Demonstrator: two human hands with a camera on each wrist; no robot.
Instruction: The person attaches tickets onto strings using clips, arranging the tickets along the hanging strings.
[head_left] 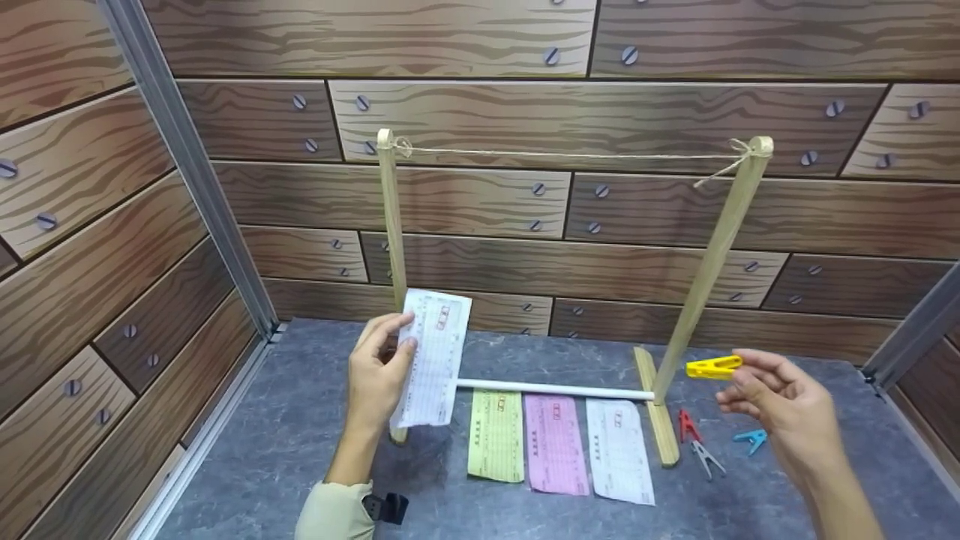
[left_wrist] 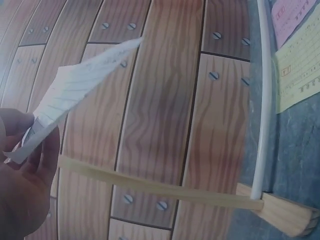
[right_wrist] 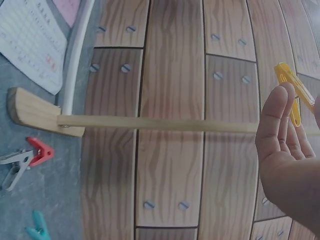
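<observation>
My left hand (head_left: pixel 379 367) pinches a white printed slip (head_left: pixel 437 360) by its left edge, thumb in front, beside the left post of a wooden stand. In the left wrist view the same slip (left_wrist: pixel 82 90) is seen nearly edge-on, bent, between thumb and fingers. To the right of the stand, my right hand (head_left: pixel 787 405) pinches a yellow clothespin (head_left: pixel 714 367) by one end. The right wrist view shows the clothespin (right_wrist: pixel 290 90) between fingers and thumb. A thin string (head_left: pixel 562 154) spans the tops of the posts with nothing hanging on it.
A green slip (head_left: pixel 496 439), a pink slip (head_left: pixel 556 450) and another white slip (head_left: pixel 621 454) lie before the white bar (head_left: pixel 555 389). Red (head_left: pixel 688 425), grey (head_left: pixel 706 459) and blue (head_left: pixel 751 441) clothespins lie right of the right post (head_left: pixel 712 270). Wood-patterned panels stand behind.
</observation>
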